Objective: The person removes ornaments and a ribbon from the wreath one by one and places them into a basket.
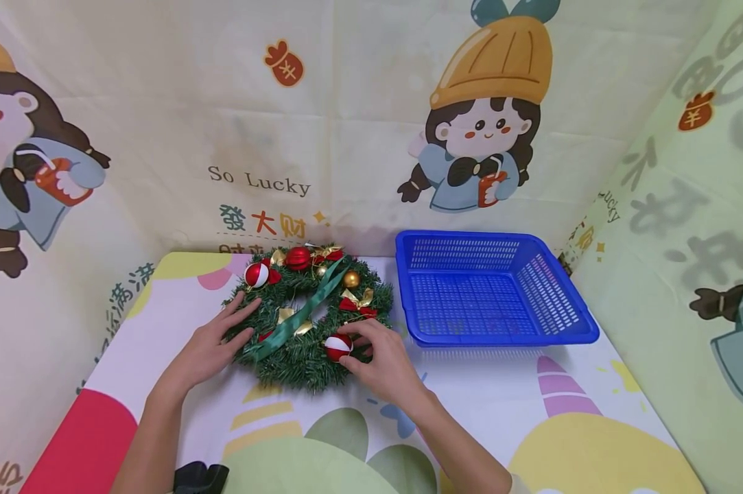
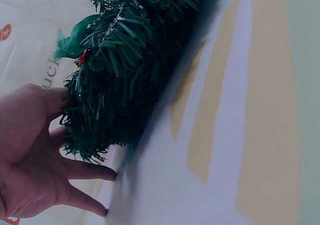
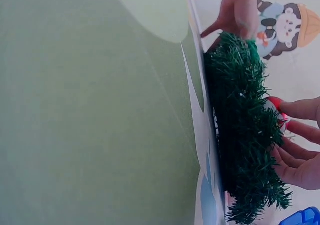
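A green Christmas wreath lies on the table, decorated with balls, red and gold bows and a long green ribbon. My left hand rests against its left side, fingers spread over the needles; in the left wrist view the left hand has its fingers extended beside the wreath. On the front right of the ring, my right hand pinches a red and white Christmas ball between thumb and fingers. In the right wrist view that ball sits at the wreath's top surface, partly hidden by needles.
To the right of the wreath stands a blue plastic basket with slotted walls. A printed cloth covers the table, and patterned sheets form walls behind and at the sides. A small black object shows at the bottom edge near my left forearm.
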Tool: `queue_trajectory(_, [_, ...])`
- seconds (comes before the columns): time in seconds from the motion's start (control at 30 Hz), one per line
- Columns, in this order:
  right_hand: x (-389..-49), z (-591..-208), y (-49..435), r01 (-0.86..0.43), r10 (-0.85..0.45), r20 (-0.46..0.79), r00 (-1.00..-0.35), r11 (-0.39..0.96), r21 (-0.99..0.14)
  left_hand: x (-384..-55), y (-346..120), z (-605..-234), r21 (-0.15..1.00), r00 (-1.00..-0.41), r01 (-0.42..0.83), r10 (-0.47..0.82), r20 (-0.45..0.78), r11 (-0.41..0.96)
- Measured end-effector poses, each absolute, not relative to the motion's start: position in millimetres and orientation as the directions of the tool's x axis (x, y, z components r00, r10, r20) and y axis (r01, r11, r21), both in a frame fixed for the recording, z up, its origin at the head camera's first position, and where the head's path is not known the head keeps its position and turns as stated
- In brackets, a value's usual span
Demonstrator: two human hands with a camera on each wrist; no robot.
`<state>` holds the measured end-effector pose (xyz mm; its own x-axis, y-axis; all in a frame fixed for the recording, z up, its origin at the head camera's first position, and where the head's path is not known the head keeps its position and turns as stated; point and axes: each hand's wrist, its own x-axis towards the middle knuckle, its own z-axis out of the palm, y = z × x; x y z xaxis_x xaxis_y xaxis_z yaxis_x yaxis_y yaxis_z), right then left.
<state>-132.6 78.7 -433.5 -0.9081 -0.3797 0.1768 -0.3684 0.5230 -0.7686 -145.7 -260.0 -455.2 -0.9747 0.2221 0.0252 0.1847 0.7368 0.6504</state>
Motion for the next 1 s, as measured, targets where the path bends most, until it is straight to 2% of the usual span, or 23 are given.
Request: queue_trajectory(1.0, [-134.4, -425.9, 84.4, -0.338, -0.346, 0.191, -0.919, 0.440, -0.832, -144.6, -259.4, -454.7, 0.643, -0.973, 0.195, 0.228, 0.033, 0.741])
